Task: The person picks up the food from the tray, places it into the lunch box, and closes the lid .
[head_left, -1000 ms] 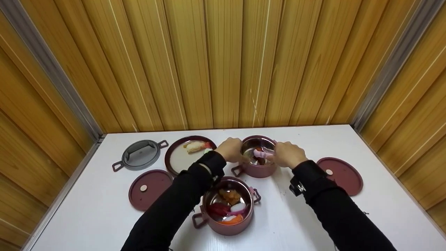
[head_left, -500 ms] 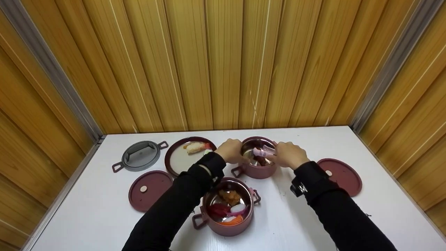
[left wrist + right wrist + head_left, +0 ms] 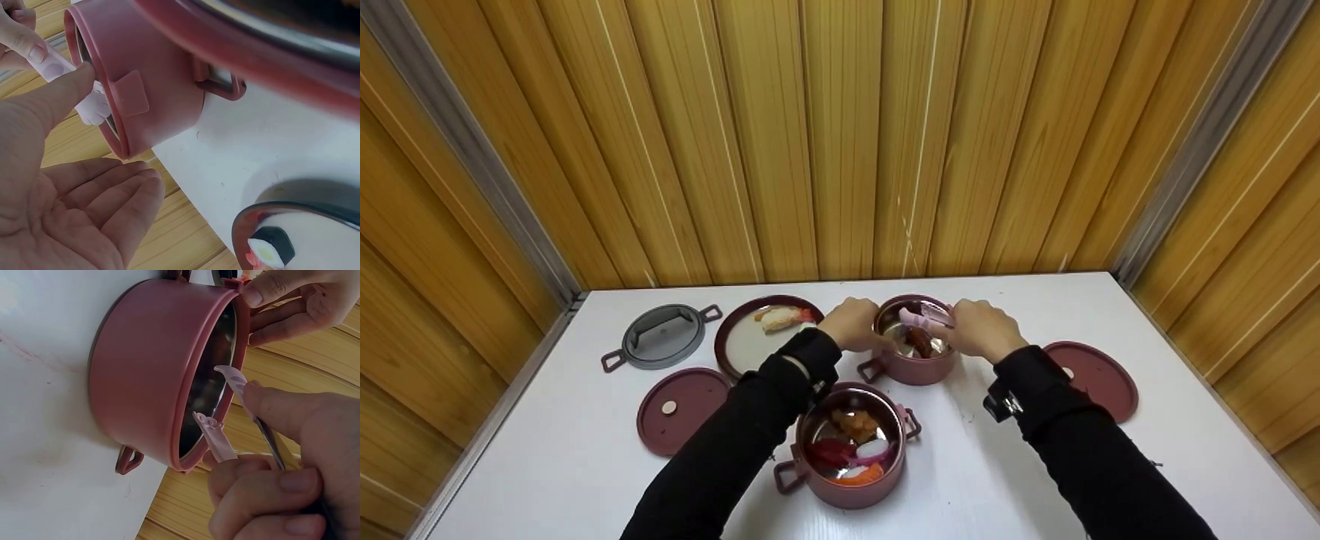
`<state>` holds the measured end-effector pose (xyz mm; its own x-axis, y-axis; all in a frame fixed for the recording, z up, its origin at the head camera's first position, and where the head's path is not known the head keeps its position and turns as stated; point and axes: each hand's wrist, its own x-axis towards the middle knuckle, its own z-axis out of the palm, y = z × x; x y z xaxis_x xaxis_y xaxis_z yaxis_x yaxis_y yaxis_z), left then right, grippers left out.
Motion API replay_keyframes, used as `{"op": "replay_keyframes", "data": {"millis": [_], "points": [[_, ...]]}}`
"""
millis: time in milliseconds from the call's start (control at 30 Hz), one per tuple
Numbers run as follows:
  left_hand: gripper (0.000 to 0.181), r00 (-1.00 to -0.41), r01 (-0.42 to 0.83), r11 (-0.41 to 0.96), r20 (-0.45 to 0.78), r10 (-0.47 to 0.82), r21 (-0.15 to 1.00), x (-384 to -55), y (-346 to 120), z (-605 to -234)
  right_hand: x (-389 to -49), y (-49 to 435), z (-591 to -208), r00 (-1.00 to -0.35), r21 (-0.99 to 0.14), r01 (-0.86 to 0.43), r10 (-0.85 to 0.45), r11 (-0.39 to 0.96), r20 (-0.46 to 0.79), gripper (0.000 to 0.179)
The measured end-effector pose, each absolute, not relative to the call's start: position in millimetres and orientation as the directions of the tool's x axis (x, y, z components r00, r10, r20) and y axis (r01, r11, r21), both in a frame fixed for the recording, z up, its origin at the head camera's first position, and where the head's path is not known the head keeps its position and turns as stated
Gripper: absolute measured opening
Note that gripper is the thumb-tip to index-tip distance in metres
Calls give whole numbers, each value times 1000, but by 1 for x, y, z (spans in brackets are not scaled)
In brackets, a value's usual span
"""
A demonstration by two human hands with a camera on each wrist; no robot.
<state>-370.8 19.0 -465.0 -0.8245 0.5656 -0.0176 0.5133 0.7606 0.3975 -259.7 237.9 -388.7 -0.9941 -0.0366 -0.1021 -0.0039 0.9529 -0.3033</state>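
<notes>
My right hand [image 3: 986, 330] grips a pair of tongs [image 3: 216, 439] with pale pink tips. Those tips are spread apart at the mouth of the smaller rose-coloured pot [image 3: 919, 367]. Inside that pot lies a dark reddish-brown piece of food [image 3: 918, 342]. At the pot's left side is my left hand [image 3: 851, 324], its thumb touching the rim and its other fingers stretched out past the pot wall, as the left wrist view shows. A larger two-handled pot [image 3: 851, 495] stands nearer to me with several food pieces inside, orange, dark red and white ones among them.
Left of the smaller pot is a dark-rimmed plate [image 3: 750, 345] with a shrimp sushi [image 3: 781, 318] on it. A grey lid [image 3: 664, 337] and a maroon lid [image 3: 682, 412] lie farther left. Another maroon lid [image 3: 1099, 379] lies right, beside my sleeve. A wood-patterned wall [image 3: 840, 150] rises behind the table.
The tongs have shifted towards the back of the smaller pot, and more of the brown piece shows now. My left hand has stayed almost in place at the rim.
</notes>
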Motion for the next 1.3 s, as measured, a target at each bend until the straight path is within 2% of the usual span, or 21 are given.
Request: {"op": "replay_keyframes", "data": {"millis": [100,200,267,367,700,933,1133,1233,1300], "points": [[66,-823,527,754,16,567,391,-367,11,-455,-261,236,-388,-994,-309,-25,-55,951,-89,49],[65,-829,529,748,55,557,400,-358,3,-439,-263,234,-386,-995,-315,-34,-62,949,-77,48],[60,-847,499,766,42,530,406,-341,-2,-417,-264,233,-385,-996,-320,-40,-65,946,-67,47],[64,-865,466,767,44,500,440,-326,-13,-399,-265,228,-384,-996,-329,-50,-70,943,-50,47],[80,-933,329,767,64,354,551,-317,-59,-376,-267,211,-380,-992,-355,-114,-124,928,-6,45],[91,-955,275,762,72,289,586,-309,-94,-381,-269,195,-380,-988,-365,-146,-153,919,10,43],[98,-970,223,790,48,239,571,-303,-127,-396,-272,168,-384,-984,-347,-170,-176,922,14,42],[108,-976,197,815,27,218,545,-312,-144,-417,-276,157,-386,-982,-340,-179,-189,923,5,44],[115,-980,185,839,33,196,511,-329,-158,-445,-278,150,-387,-981,-338,-179,-193,924,-8,47]]}}
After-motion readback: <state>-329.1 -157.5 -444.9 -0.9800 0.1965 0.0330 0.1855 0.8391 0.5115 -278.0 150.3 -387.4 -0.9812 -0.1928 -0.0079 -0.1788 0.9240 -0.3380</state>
